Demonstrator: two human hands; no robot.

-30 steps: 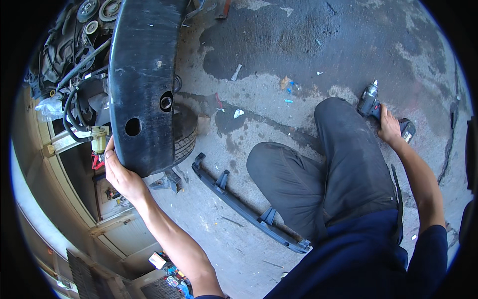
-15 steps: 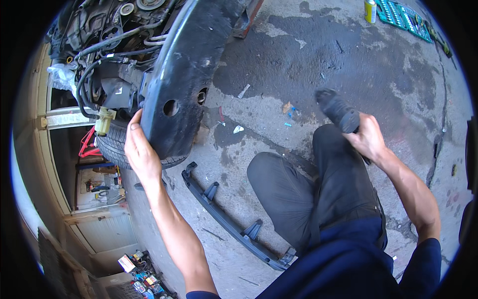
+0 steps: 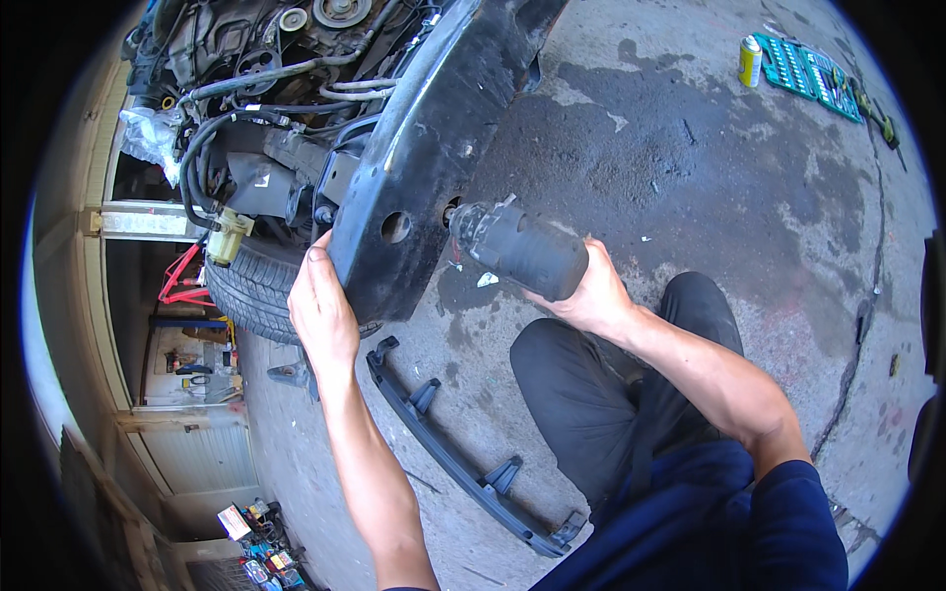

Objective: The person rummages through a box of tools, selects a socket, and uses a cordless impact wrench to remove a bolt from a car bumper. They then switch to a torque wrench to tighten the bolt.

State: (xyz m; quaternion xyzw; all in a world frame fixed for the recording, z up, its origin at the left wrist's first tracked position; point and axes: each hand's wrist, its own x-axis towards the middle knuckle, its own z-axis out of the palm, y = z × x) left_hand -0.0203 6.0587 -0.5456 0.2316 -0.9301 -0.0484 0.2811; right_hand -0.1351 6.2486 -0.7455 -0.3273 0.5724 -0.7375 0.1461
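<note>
A black metal beam (image 3: 414,167) with holes runs across the front of an opened engine bay. My left hand (image 3: 322,305) grips the near end of this beam at its edge, fingers curled onto it. My right hand (image 3: 591,286) is closed on a dark cordless power tool (image 3: 522,251), whose nose is at the beam's smaller hole; whether it touches a fastener inside is hidden by the tool. Behind the beam are hoses, pulleys and a pale plastic reservoir (image 3: 229,236) above a tyre (image 3: 246,295).
A long black bracket strip (image 3: 443,453) lies beside my bent knees on the concrete floor (image 3: 690,148). At the upper right stand a yellow spray can (image 3: 749,63) and a green socket set (image 3: 798,74). A red stand (image 3: 179,271) and a pile of small items (image 3: 261,547) are at the left.
My right hand has raised the tool from beside my right knee leftward to the beam's hole. My left hand stays on the beam, which appears further right as the view has shifted.
</note>
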